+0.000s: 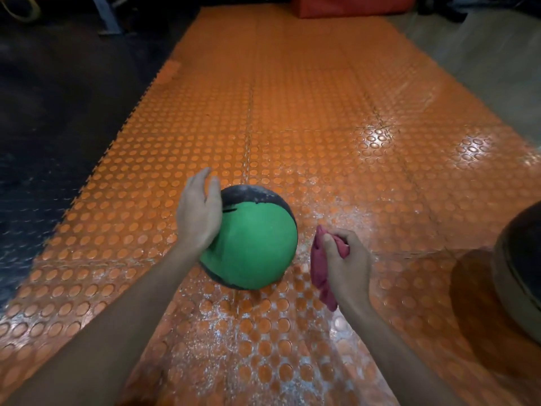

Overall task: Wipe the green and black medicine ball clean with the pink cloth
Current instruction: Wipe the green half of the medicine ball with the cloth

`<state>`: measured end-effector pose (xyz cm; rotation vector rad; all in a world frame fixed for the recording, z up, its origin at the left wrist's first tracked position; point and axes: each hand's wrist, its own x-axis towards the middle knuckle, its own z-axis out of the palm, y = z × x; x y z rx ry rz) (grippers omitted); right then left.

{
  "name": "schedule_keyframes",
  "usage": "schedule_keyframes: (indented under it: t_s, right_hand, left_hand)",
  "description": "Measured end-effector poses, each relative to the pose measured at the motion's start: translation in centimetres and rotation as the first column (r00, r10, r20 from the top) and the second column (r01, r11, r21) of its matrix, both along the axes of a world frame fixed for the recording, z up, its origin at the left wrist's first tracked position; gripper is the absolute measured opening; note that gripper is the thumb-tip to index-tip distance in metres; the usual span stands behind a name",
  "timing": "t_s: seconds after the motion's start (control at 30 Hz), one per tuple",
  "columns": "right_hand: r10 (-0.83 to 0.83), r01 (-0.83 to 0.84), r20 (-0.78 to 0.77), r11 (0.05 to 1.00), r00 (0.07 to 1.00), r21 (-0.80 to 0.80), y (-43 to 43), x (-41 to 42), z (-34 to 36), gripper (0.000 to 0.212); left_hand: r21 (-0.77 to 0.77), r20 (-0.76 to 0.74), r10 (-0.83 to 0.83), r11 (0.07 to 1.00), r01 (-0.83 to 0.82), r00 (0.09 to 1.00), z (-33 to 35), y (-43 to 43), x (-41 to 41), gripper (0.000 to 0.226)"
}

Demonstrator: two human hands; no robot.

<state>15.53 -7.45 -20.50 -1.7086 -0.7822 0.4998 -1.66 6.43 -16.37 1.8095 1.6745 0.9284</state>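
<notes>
2 hands: our left hand, fingers relaxed, rests against the medicine ball; our right hand clenches the pink cloth.

So the medicine ball sits on the floor mat, left hand on its left side, right hand with the cloth just right of it. Another ball sits at the right edge.
</notes>
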Motion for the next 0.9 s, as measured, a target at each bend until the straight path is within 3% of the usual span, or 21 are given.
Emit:
schedule_keyframes:
  t_s: [0.03, 0.1, 0.2, 0.37, 0.43, 0.5, 0.57, 0.6, 0.67, 0.77, 0.83, 0.87, 0.9]
  right_hand:
    - [0.029, -0.029, -0.004, 1.0, 1.0, -0.002, 0.3, -0.3, 0.3, 0.005]
    - [0.069, -0.069, 0.007, 0.998, 0.998, 0.005, 1.0, -0.8, 0.7, 0.006]
    - [0.138, -0.137, 0.088, 0.99, 0.987, -0.019, 2.8, -1.9, 0.9, 0.01]
    - [0.191, -0.137, 0.286, 0.971, 0.939, -0.198, 5.4, -4.2, 1.9, 0.021]
    - [0.246, -0.182, 0.521, 0.968, 0.818, -0.172, 4.5, -6.2, 3.0, 0.022]
    - [0.268, -0.29, 0.742, 0.951, 0.615, -0.103, 3.1, -8.5, 3.1, 0.016]
    - [0.249, -0.365, 0.832, 0.929, 0.496, -0.06, 2.6, -8.7, 2.2, 0.01]
    - [0.244, -0.358, 0.821, 0.932, 0.516, -0.052, 3.0, -8.0, 2.0, 0.009]
    - [0.227, -0.243, 0.7, 0.967, 0.677, -0.08, 4.3, -6.5, 2.1, 0.018]
    - [0.274, -0.146, 0.357, 0.926, 0.893, -0.347, 7.7, -3.0, 1.4, 0.022]
    - [0.271, -0.176, 0.185, 0.894, 0.945, -0.411, 8.3, -1.9, 1.1, 0.02]
    - [0.262, -0.178, 0.175, 0.904, 0.949, -0.388, 7.9, -2.4, 1.2, 0.018]
    - [0.235, -0.149, 0.259, 0.938, 0.937, -0.314, 7.1, -3.4, 1.3, 0.017]
  left_hand:
    - [0.02, -0.091, -0.039, 0.999, 0.041, 0.995, 0.8, 0.1, 0.4, 0.045]
    - [-0.101, -0.233, -0.095, 0.992, 0.073, 0.968, 1.7, 0.4, 0.7, 0.049]
    - [-0.284, -0.216, -0.063, 0.959, -0.001, 0.974, 1.1, -0.4, -0.2, 0.043]
    - [-0.217, -0.28, 0.133, 0.956, -0.198, 0.951, 0.6, -2.0, 0.1, 0.045]
    - [-0.238, -0.291, 0.169, 0.94, -0.243, 0.942, 0.3, -1.6, 0.3, 0.046]
    - [-0.25, -0.286, 0.172, 0.936, -0.247, 0.943, 0.3, -1.1, 0.2, 0.043]
    - [-0.234, -0.274, 0.17, 0.943, -0.236, 0.947, 0.1, -1.2, 0.1, 0.041]
    - [-0.225, -0.265, 0.17, 0.946, -0.232, 0.949, -0.1, -1.4, 0.2, 0.04]
    - [-0.207, -0.263, 0.193, 0.946, -0.25, 0.945, -0.4, -1.6, 0.2, 0.038]
    - [-0.194, -0.242, 0.213, 0.945, -0.262, 0.947, -0.7, -1.5, 0.4, 0.032]
    - [-0.183, -0.218, 0.223, 0.947, -0.264, 0.95, -0.8, -1.6, 0.4, 0.034]
    - [-0.182, -0.206, 0.232, 0.946, -0.27, 0.951, -0.8, -1.6, 0.4, 0.036]
    - [-0.187, -0.202, 0.237, 0.943, -0.274, 0.95, -0.7, -1.4, 0.3, 0.036]
